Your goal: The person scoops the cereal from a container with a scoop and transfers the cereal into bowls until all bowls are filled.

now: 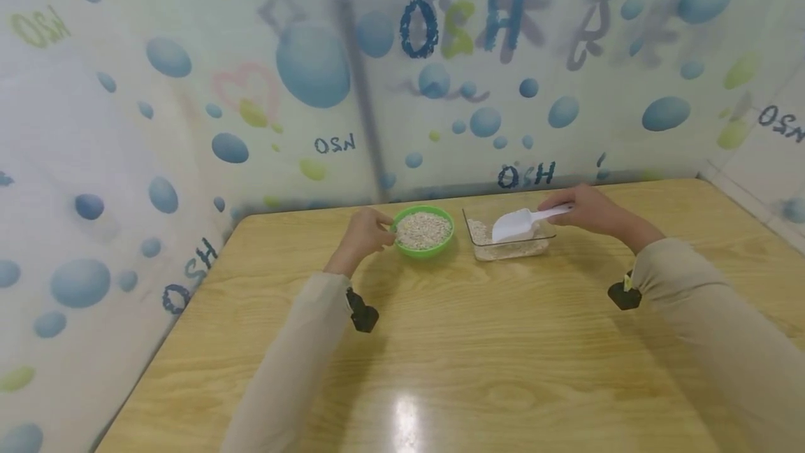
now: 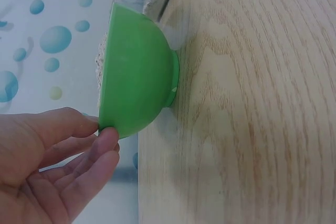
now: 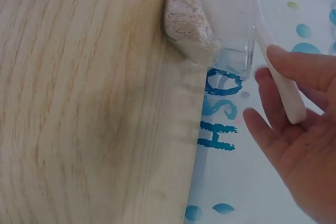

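A green bowl (image 1: 423, 253) heaped with oat flakes (image 1: 423, 230) stands on the table. At its left side my left hand (image 1: 365, 235) pinches the rim between thumb and fingers, as the left wrist view shows the bowl wall (image 2: 136, 72) from the side. To the right of the bowl is a clear rectangular container (image 1: 508, 252) with more flakes in it. My right hand (image 1: 585, 208) holds a white scoop (image 1: 514, 224) by its handle (image 3: 282, 87). The scoop's head lies inside the container, above or against the flakes; contact cannot be told.
The light wooden table (image 1: 453, 355) ends at the back against a curtain (image 1: 402, 110) printed with blue and green drops. Curtain also hangs along the left side. Each wrist wears a small black device (image 1: 363, 312).
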Action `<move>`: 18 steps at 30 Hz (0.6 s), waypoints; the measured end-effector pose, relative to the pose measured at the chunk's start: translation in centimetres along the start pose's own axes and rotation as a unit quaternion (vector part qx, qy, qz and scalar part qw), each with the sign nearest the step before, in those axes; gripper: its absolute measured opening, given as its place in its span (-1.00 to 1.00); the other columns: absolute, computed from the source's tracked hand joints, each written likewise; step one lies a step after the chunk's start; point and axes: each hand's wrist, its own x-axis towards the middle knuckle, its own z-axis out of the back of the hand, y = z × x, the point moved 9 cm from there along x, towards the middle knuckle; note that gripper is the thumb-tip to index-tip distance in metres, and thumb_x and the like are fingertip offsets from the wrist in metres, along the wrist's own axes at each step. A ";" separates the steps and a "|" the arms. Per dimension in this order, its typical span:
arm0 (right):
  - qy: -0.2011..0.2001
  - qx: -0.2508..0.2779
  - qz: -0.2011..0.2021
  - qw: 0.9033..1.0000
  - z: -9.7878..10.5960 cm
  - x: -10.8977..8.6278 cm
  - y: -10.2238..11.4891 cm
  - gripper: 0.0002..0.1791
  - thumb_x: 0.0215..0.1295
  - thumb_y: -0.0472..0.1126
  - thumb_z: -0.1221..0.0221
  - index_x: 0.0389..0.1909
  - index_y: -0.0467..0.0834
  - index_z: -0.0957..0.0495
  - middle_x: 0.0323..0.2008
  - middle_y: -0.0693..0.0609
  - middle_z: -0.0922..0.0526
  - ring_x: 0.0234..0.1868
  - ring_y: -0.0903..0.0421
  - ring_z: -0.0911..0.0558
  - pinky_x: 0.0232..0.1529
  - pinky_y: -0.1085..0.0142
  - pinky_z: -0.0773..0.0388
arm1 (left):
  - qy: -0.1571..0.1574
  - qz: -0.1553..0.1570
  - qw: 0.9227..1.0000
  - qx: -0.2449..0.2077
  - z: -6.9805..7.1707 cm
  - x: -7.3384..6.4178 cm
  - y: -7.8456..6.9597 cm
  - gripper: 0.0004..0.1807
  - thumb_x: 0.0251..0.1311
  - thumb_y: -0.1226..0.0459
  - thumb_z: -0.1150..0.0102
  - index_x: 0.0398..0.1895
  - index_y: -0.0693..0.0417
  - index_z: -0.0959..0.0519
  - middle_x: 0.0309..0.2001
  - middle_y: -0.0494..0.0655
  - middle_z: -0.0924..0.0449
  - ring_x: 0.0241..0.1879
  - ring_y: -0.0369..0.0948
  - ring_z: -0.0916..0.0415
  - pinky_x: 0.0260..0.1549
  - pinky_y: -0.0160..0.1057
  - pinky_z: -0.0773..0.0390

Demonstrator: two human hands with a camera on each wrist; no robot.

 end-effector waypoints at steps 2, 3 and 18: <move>-0.003 0.002 0.008 1.000 0.0 -0.1 0.0 -0.69 0.20 -0.33 -0.17 -0.05 -0.37 -0.54 -0.02 -0.33 -0.52 0.00 -0.24 -0.48 -0.09 -0.05 -0.44 | 0.000 -0.001 1.000 -0.002 0.0 0.0 0.0 -0.58 0.06 0.48 -0.13 0.06 0.38 -0.47 -0.17 0.26 -0.59 -0.29 0.00 -0.61 -0.37 -0.20 -0.59; -0.002 0.005 0.011 1.000 0.0 -0.1 0.0 -0.69 0.20 -0.33 -0.17 -0.05 -0.37 -0.54 -0.02 -0.33 -0.52 -0.01 -0.24 -0.48 -0.09 -0.04 -0.44 | -0.001 -0.001 1.000 -0.002 0.0 0.1 0.0 -0.58 0.06 0.48 -0.13 0.05 0.38 -0.47 -0.17 0.27 -0.59 -0.29 0.00 -0.61 -0.37 -0.21 -0.59; 0.049 0.060 0.020 0.997 -0.9 -0.7 -1.4 -0.65 0.19 -0.29 -0.19 -0.03 -0.38 -0.52 -0.02 -0.29 -0.53 0.05 -0.23 -0.46 -0.01 -0.02 -0.41 | 0.002 -0.024 1.000 -0.012 -0.6 -0.1 0.4 -0.58 0.10 0.44 -0.13 0.08 0.37 -0.45 -0.06 0.25 -0.54 -0.28 -0.01 -0.61 -0.36 -0.19 -0.59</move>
